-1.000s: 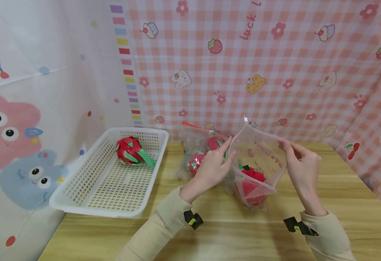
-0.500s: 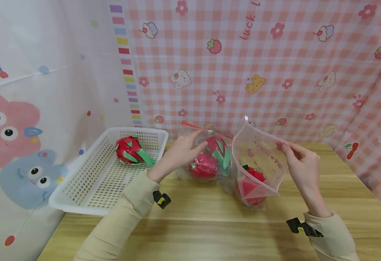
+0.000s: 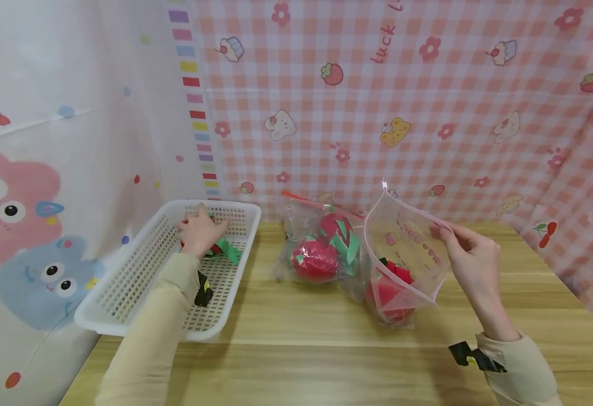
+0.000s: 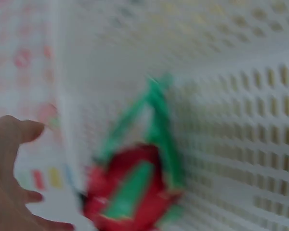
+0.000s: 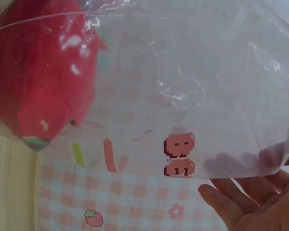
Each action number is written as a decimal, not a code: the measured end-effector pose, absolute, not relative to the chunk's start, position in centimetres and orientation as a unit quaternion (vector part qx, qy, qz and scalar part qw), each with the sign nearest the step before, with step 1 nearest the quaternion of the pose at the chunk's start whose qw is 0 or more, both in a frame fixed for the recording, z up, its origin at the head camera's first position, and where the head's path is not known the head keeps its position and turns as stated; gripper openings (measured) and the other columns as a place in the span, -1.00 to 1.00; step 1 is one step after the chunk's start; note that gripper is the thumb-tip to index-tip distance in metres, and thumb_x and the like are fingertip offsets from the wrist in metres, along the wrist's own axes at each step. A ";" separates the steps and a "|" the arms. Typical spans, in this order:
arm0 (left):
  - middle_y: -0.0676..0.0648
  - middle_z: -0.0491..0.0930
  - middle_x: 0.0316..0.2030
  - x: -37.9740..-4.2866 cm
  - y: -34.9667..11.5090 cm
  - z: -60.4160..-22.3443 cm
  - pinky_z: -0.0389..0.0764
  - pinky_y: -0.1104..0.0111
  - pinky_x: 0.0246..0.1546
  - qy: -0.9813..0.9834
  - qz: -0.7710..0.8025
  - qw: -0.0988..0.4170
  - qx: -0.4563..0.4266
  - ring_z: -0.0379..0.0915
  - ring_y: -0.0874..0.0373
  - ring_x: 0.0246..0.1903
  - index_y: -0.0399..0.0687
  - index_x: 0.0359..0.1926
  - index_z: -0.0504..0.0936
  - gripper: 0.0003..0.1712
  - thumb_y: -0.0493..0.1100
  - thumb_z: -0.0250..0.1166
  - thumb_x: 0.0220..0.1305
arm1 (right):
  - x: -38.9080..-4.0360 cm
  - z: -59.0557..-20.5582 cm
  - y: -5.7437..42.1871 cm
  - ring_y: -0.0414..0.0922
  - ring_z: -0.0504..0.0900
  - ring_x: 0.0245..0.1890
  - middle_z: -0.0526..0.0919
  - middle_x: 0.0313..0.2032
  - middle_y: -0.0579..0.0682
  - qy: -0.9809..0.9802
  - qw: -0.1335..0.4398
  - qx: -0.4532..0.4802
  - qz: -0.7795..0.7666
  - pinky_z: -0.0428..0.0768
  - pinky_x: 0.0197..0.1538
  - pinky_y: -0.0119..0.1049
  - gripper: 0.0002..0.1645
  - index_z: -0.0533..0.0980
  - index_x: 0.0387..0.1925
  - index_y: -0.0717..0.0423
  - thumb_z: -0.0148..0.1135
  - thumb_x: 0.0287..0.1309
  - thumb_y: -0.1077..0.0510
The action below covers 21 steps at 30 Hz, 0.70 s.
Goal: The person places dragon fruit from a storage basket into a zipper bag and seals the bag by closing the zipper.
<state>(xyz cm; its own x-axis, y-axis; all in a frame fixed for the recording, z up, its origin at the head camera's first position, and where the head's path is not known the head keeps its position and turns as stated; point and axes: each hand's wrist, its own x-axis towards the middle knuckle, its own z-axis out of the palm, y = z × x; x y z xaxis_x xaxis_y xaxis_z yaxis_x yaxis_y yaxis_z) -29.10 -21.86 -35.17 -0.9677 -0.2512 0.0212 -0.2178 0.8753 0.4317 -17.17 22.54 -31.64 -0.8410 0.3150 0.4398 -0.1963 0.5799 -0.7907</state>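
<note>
My left hand (image 3: 202,230) is over a dragon fruit (image 3: 216,248) with green leaf tips in the white basket (image 3: 92,322), partly covering it. In the left wrist view, its fingers (image 4: 30,131) are spread and apart from the dragon fruit (image 4: 151,209). My right hand (image 3: 474,262) pinches the right edge of the mouth of a pale pink, see-through zip bag (image 3: 418,228). The bag stands gaping on the table with another dragon fruit (image 3: 391,290) inside; the right wrist view shows this fruit (image 5: 48,72) through the film.
Between basket and pink bag lies a clear zip bag (image 3: 298,217) with a red closure. It holds two dragon fruits (image 3: 315,260). All stand on a wooden table (image 3: 296,361), with a checked cloth (image 3: 296,84) hanging behind.
My left hand has let go of the pink bag's left edge and moved left, past the clear bag, to the dragon fruit in the basket. My right hand keeps its hold.
</note>
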 end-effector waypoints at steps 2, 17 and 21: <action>-0.66 -0.18 0.34 -29.6 -22.8 -36.5 0.10 -0.43 0.16 -0.965 -0.215 0.040 0.141 -0.24 -0.69 0.29 -0.18 0.49 -0.26 0.06 0.32 -0.01 0.26 | -17.1 -31.7 22.6 -0.64 0.51 -0.33 0.57 -0.44 -0.67 -0.846 0.278 -0.036 0.454 0.28 -0.53 -0.52 -0.62 0.65 -0.05 0.10 0.12 0.28 -0.03; -0.59 -0.26 0.34 -31.5 -23.6 -41.0 0.30 -0.38 0.07 -0.925 -0.307 0.109 0.197 -0.12 -0.76 0.20 -0.01 0.49 -0.16 0.12 0.23 0.27 0.11 | -17.0 -31.8 22.9 -0.62 0.53 -0.35 0.57 -0.46 -0.68 -0.846 0.275 -0.039 0.456 0.32 -0.53 -0.59 -0.62 0.65 -0.06 0.13 0.12 0.29 -0.01; -0.55 -0.26 0.35 -31.6 -23.4 -41.0 0.33 -0.37 0.05 -0.915 -0.333 0.117 0.196 -0.09 -0.74 0.20 0.00 0.48 -0.09 0.05 0.13 0.30 0.12 | -17.0 -31.9 22.9 -0.60 0.54 -0.35 0.59 -0.43 -0.64 -0.840 0.281 -0.035 0.462 0.28 -0.58 -0.54 -0.63 0.64 -0.05 0.14 0.13 0.29 0.00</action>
